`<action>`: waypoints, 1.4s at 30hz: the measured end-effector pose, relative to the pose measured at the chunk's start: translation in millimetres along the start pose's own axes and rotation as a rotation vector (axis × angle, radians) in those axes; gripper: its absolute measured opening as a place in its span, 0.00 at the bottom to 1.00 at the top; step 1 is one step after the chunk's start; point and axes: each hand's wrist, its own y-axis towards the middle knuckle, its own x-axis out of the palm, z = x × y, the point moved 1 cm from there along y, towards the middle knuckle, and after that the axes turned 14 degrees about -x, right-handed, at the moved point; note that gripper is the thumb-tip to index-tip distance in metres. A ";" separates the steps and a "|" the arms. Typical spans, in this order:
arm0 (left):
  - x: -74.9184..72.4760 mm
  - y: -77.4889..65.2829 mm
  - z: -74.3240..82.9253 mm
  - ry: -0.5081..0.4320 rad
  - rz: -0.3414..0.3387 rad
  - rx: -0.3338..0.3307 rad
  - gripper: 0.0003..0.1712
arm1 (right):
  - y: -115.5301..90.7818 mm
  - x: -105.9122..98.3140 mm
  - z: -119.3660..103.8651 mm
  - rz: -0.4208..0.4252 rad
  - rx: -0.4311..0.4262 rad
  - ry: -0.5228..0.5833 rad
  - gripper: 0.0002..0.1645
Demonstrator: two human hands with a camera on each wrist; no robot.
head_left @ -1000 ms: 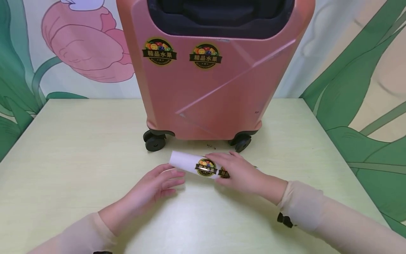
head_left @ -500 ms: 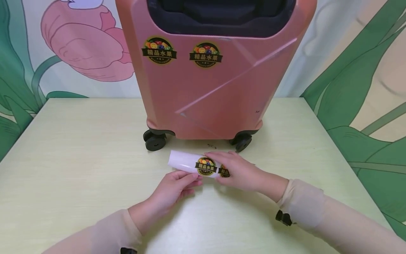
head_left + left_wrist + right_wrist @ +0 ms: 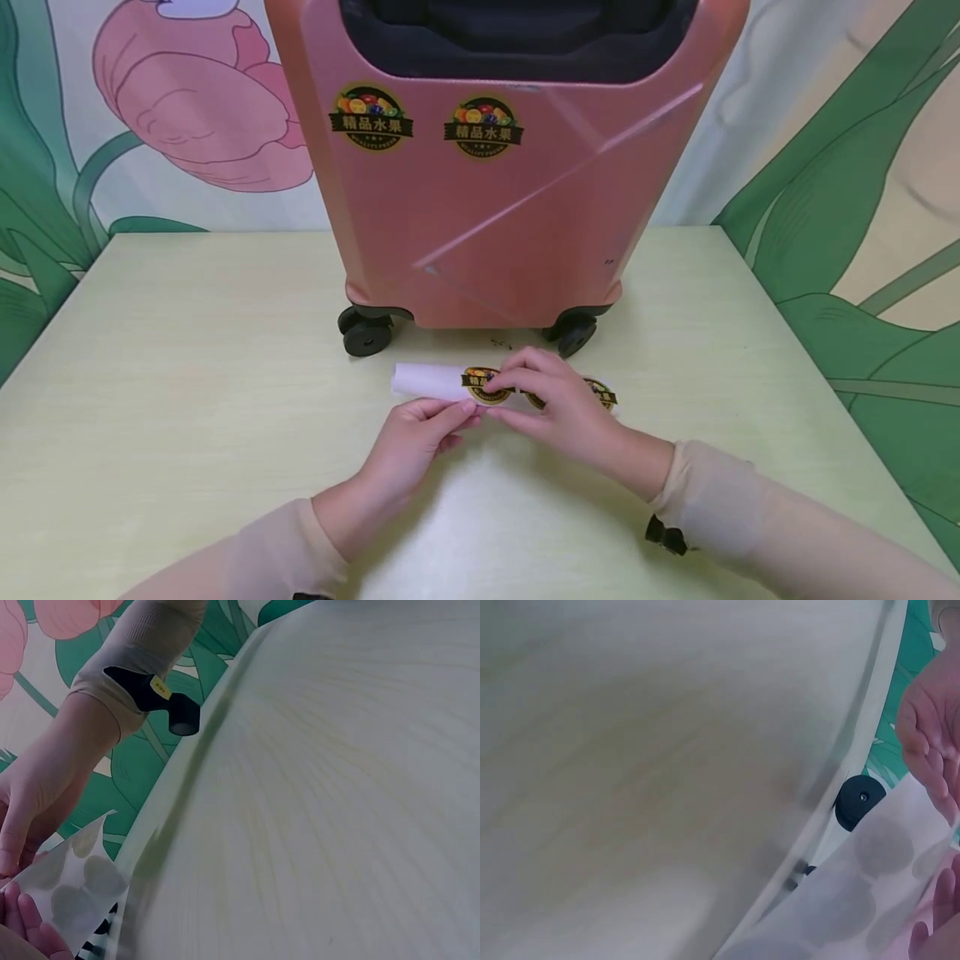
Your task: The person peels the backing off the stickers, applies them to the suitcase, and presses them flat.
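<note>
A white, curled sheet of round fruit stickers [image 3: 427, 381] is held above the table in front of the suitcase. My left hand [image 3: 408, 437] pinches its lower edge between thumb and fingers. With fingertips on the leftmost sticker and the thumb at the lower edge, my right hand [image 3: 558, 404] holds the sheet near the left fingertips. More stickers show partly behind that hand. The sheet's pale back with grey circles appears in the left wrist view [image 3: 75, 889] and the right wrist view [image 3: 832, 907].
A pink suitcase [image 3: 480, 225] stands upright on the pale table [image 3: 187, 400], its black wheels [image 3: 367, 336] resting on it. Two round fruit stickers [image 3: 371, 118] are on its upper front. A wall with painted leaves [image 3: 825, 200] and a pink flower rises behind.
My left hand has moved right and taken hold of the sheet's lower edge. The right hand has shifted its fingers onto the leftmost sticker, and the sheet now lies more level.
</note>
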 end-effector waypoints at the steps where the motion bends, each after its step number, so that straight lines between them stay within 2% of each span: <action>1: 1.4 -0.5 0.3 -0.004 0.001 0.003 0.10 | -0.3 0.4 -0.7 0.018 -0.009 -0.001 0.15; 11: 10.3 -0.8 -0.1 -0.031 -0.010 0.019 0.09 | -3.5 1.1 -1.9 0.097 -0.031 -0.033 0.13; 20: 14.9 2.1 0.0 -0.058 0.007 0.049 0.07 | -4.1 4.8 1.3 0.171 -0.047 0.047 0.15; 26: 15.9 3.2 1.6 -0.064 0.013 0.055 0.07 | -4.7 7.3 1.2 0.193 0.071 0.171 0.11; 33: 15.8 3.3 2.3 -0.087 -0.014 0.042 0.06 | -4.4 6.0 0.0 0.180 0.231 0.277 0.09; 42: 14.8 4.5 3.0 -0.068 0.005 0.042 0.07 | -2.2 2.9 1.2 0.158 0.315 0.341 0.10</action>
